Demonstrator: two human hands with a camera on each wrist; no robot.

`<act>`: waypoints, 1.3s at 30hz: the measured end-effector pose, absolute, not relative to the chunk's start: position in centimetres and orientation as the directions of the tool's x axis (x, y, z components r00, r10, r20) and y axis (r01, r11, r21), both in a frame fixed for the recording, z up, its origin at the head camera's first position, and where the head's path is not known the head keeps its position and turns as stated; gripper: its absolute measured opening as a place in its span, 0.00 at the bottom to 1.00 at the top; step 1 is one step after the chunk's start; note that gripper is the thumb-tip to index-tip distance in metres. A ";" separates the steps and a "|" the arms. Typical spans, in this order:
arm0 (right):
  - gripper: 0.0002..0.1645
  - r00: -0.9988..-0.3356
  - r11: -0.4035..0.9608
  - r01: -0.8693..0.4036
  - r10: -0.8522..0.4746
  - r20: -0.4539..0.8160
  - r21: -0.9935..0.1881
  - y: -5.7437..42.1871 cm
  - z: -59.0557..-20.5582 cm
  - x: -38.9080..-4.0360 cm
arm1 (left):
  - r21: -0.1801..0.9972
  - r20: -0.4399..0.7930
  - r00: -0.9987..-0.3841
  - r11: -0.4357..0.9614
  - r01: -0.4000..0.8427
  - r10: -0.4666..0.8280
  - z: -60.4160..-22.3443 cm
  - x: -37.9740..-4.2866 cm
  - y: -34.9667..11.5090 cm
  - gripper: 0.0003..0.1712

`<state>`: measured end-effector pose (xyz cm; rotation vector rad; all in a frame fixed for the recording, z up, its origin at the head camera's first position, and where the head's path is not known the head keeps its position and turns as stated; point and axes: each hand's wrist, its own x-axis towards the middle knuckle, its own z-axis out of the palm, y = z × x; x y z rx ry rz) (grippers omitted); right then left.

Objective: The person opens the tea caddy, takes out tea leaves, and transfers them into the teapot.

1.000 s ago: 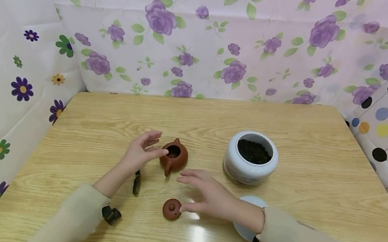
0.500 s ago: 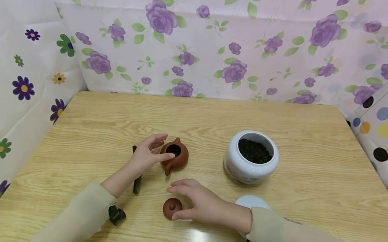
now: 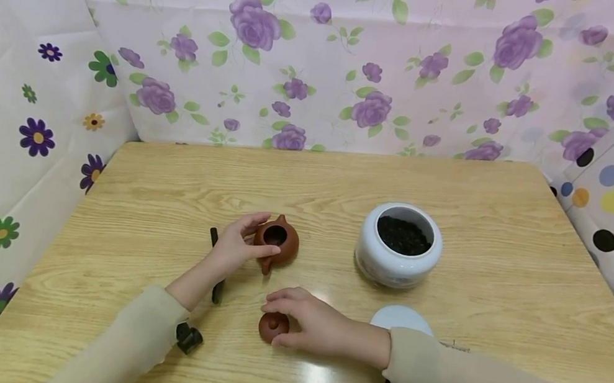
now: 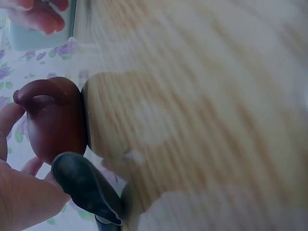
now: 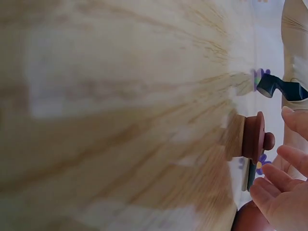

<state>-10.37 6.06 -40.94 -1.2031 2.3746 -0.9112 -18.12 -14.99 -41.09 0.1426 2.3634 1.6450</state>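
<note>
My left hand [image 3: 236, 248] lies round the left side of a small brown clay teapot [image 3: 288, 251], thumb at its lidless top and fingers along the far side. The left wrist view shows the teapot [image 4: 55, 122] upright on the table, fingers at its handle side and below it. My right hand [image 3: 312, 323] hovers over the small round teapot lid [image 3: 270, 331]. In the right wrist view, relaxed, spread fingers stand a little apart from the lid [image 5: 254, 137] and its knob. A dark tea scoop [image 4: 86, 185] lies beside the left hand, partly hidden by the forearm in the head view.
A white jar [image 3: 380, 265] filled with dark tea leaves stands right of the teapot. A pale disc [image 3: 401, 318] lies in front of it, partly covered by the right sleeve. Flowered cloth [image 3: 309, 61] hangs behind the wooden table [image 3: 189, 185].
My left hand has moved right and come round the teapot. My right hand has moved left, over the teapot lid. Teapot, lid and jar stay in place.
</note>
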 end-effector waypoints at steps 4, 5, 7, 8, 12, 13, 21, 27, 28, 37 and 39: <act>0.25 -0.584 0.444 -0.599 -0.811 -0.015 -0.667 6.0 -41.2 -10.3 | 0.928 -0.172 -0.959 0.364 -0.081 0.224 -41.0 -18.1 -15.0 0.41; 0.24 -0.584 0.443 -0.598 -0.812 -0.017 -0.668 6.0 -41.2 -10.3 | 0.927 -0.178 -0.958 0.366 -0.087 0.224 -41.0 -18.1 -15.0 0.41; 0.22 -0.579 0.434 -0.600 -0.815 -0.010 -0.672 6.0 -41.3 -10.3 | 0.925 -0.184 -0.956 0.368 -0.091 0.227 -41.0 -18.1 -15.0 0.41; 0.21 -0.576 0.427 -0.602 -0.817 -0.003 -0.675 6.0 -41.4 -10.2 | 0.925 -0.186 -0.956 0.369 -0.092 0.229 -41.0 -18.0 -15.0 0.41; 0.19 -0.558 0.388 -0.619 -0.829 0.034 -0.683 6.1 -41.5 -10.2 | 0.925 -0.184 -0.955 0.369 -0.088 0.233 -41.2 -18.0 -15.1 0.41; 0.19 -0.557 0.386 -0.619 -0.830 0.036 -0.683 6.1 -41.5 -10.2 | 0.926 -0.181 -0.955 0.368 -0.086 0.233 -41.2 -18.0 -15.1 0.41; 0.16 -0.553 0.354 -0.647 -0.828 0.096 -0.675 6.1 -42.1 -10.5 | 0.926 -0.167 -0.954 0.372 -0.066 0.247 -41.3 -17.9 -15.1 0.42; 0.13 -0.544 0.321 -0.671 -0.826 0.150 -0.669 6.1 -42.3 -10.6 | 0.928 -0.164 -0.958 0.366 -0.070 0.233 -41.4 -17.8 -15.0 0.41; 0.13 -0.544 0.319 -0.671 -0.825 0.153 -0.669 6.1 -42.3 -10.6 | 0.928 -0.165 -0.959 0.366 -0.072 0.230 -41.4 -17.7 -14.9 0.40; 0.08 -0.545 0.306 -0.652 -0.825 0.148 -0.693 6.3 -42.5 -10.8 | 0.925 -0.167 -0.960 0.372 -0.075 0.223 -41.4 -17.5 -14.8 0.40; 0.08 -0.548 0.309 -0.649 -0.824 0.146 -0.695 6.4 -42.5 -10.9 | 0.926 -0.166 -0.961 0.371 -0.074 0.222 -41.5 -17.5 -14.8 0.40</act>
